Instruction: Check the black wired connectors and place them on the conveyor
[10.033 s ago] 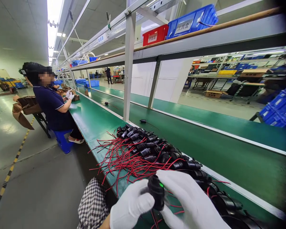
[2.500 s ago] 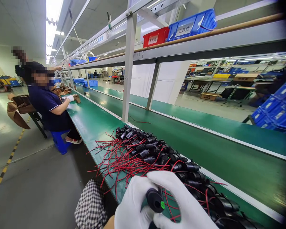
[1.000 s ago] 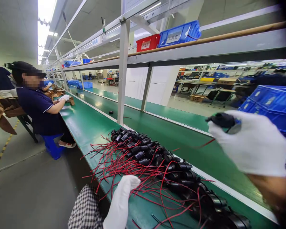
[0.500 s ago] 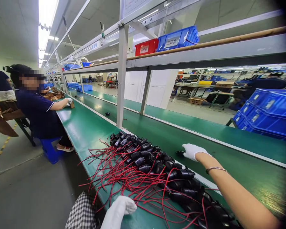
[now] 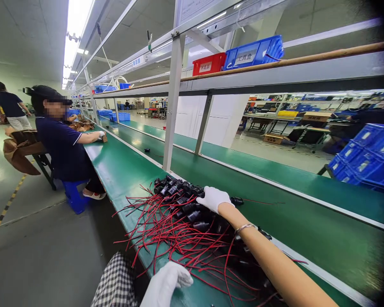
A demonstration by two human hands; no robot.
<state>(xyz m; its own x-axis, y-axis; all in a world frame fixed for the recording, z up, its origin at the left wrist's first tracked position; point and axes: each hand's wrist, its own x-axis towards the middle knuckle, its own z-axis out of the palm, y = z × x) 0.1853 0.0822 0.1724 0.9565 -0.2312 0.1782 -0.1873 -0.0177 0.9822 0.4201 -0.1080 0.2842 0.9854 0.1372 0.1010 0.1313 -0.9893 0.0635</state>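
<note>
My right hand [image 5: 215, 199], in a white glove, reaches over a heap of black cylindrical parts [image 5: 200, 226] with thin red wires. Its thumb and fingers look apart, touching or just above the heap; the fingertips are partly hidden, and nothing shows in the grip. Just beyond this hand, one black part [image 5: 237, 201] lies on the green belt, its wire trailing right. Low in the view, by the bench's near edge, my gloved left hand [image 5: 169, 281] is loosely curled with fingers together. It is beside the tangled red wires [image 5: 166, 238], with nothing seen in it.
A white post [image 5: 173, 106] rises behind the heap. On the shelf above sit a red bin [image 5: 208, 64] and a blue bin [image 5: 254, 52]. Stacked blue crates [image 5: 366, 155] stand at right. A seated co-worker [image 5: 59, 145] handles a small brown item farther along the bench.
My right hand has let go of a black part on the belt and moved left to the heap. My left hand stays curled in place. The view has shifted slightly left.
</note>
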